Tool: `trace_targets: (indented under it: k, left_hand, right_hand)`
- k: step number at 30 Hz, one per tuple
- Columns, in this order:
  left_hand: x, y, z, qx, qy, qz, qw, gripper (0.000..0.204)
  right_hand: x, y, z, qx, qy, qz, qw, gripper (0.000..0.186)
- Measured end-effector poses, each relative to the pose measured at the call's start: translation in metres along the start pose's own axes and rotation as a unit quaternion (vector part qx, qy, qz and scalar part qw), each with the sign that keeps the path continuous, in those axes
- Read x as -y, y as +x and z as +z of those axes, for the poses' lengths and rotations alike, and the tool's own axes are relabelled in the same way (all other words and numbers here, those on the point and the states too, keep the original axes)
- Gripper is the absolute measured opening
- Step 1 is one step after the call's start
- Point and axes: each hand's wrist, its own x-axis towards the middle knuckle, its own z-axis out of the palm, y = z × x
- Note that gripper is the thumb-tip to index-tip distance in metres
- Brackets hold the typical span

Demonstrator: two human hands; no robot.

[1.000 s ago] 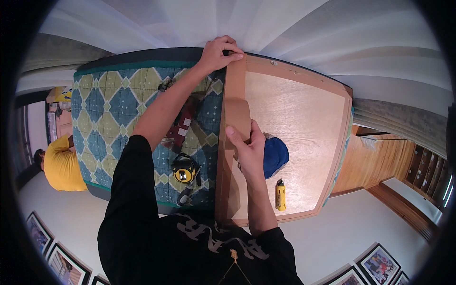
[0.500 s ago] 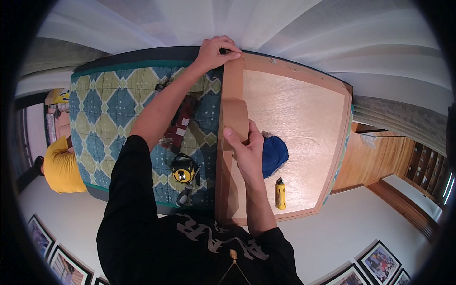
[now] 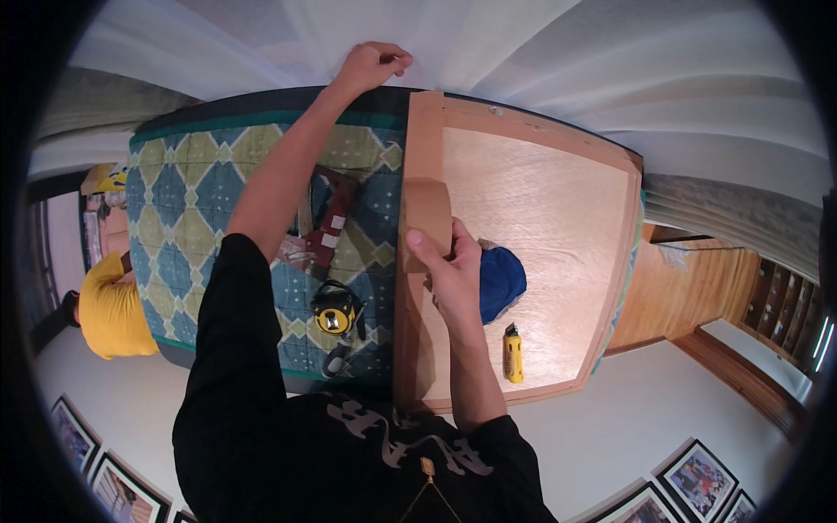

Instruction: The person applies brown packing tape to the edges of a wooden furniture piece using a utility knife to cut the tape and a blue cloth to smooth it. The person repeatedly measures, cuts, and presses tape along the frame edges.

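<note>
My left hand [image 3: 375, 63] is raised past the panel's far end, fingers curled together; whatever they may hold is too small to see. My right hand [image 3: 453, 275] grips a wide roll of brown tape [image 3: 429, 209], with a strip [image 3: 423, 131] lying along the left edge of a pale wooden panel [image 3: 540, 174] framed in brown. Just right of that hand lie a blue cloth item [image 3: 501, 279] and a yellow box cutter [image 3: 513, 357]. Left of the panel, on a patterned quilt [image 3: 183, 209], are a dark red tool [image 3: 336, 209], a tape measure [image 3: 333, 315] and a grey-handled tool [image 3: 336, 356].
A person in yellow [image 3: 118, 309] bends at the far left, near assorted items [image 3: 109, 196]. White curtains [image 3: 558, 48] hang along the far side. A wooden floor [image 3: 671, 296] and shelves [image 3: 776, 305] show at the right; framed pictures [image 3: 697, 475] hang on the wall below.
My left hand has lifted from the strip's far end and moved up and slightly left. My right hand stays on the roll, shifted very slightly left in view.
</note>
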Motion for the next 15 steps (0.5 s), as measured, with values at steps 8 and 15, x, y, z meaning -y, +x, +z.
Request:
trace_targets:
  k: [8,15]
  left_hand:
    - [-0.079,0.003,0.069,-0.030,0.347,0.084,0.934,0.042]
    - [-0.037,0.021,0.084,-0.110,0.415,0.217,0.877,0.028]
  right_hand:
    - [0.001,-0.004,-0.007,-0.039,-0.259,-0.015,0.965,0.047]
    - [-0.017,-0.053,-0.011,-0.012,-0.220,0.067,0.973,0.050]
